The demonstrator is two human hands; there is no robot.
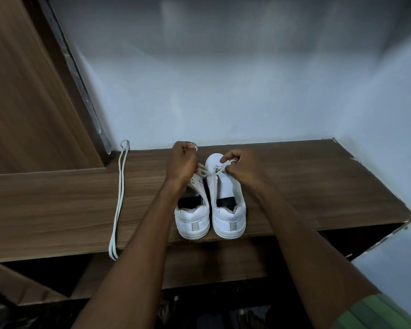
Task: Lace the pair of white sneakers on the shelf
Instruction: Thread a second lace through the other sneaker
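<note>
Two white sneakers stand side by side on the wooden shelf, heels toward me: the left sneaker and the right sneaker. A white lace runs across the right sneaker's front eyelets. My left hand is curled over the left sneaker's front and grips one end of that lace. My right hand pinches the other end above the right sneaker's toe. A second, loose white lace lies folded on the shelf to the left, its ends hanging over the front edge.
A pale wall backs the shelf and closes its right side. A wooden panel with a metal strip rises at the left. Below the shelf front are dark compartments with dim objects.
</note>
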